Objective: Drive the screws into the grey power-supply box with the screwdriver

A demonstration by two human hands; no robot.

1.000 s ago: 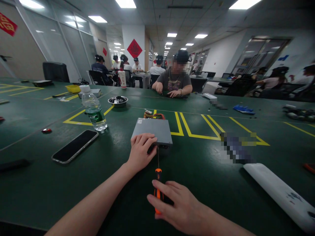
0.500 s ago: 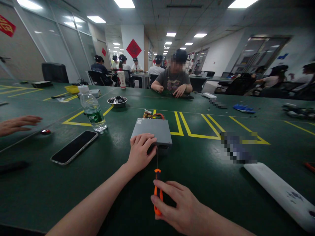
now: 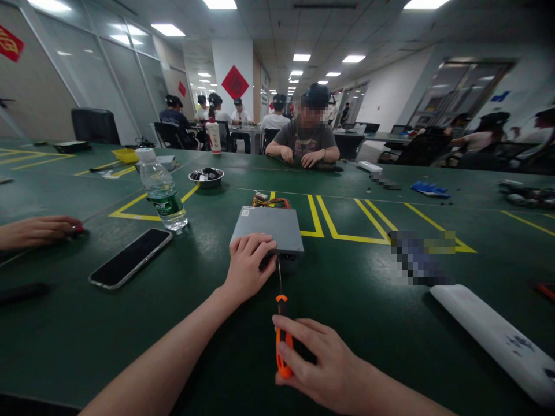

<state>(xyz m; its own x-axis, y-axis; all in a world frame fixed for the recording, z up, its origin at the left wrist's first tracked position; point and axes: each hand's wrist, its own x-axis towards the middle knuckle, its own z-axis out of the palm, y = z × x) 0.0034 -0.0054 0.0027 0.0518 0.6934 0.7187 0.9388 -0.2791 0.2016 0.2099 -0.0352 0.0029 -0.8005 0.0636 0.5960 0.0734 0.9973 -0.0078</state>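
A grey metal computer power supply (image 3: 272, 224) lies on the green table, its bundle of coloured wires (image 3: 271, 200) at the far side. My left hand (image 3: 250, 257) grips its near left corner, fingers on top and thumb at the front edge. In my right hand (image 3: 313, 357) is an orange and black screwdriver (image 3: 284, 338), held by the handle between thumb and fingers. The shaft points away from me and its tip meets the near face of the power supply, close to my left thumb. What the tip touches is too small to make out.
Left of the power supply are a phone (image 3: 131, 258) and a water bottle (image 3: 162, 193). Behind stands a metal bowl (image 3: 206, 178) of dark parts. Another person's hand (image 3: 41, 231) reaches in at left over a small red object. A long white object (image 3: 489, 341) lies at right.
The screwdriver's handle has swung slightly right with my right hand. My left hand and the power supply stay put. The other person's hand at left has come down onto the red object.
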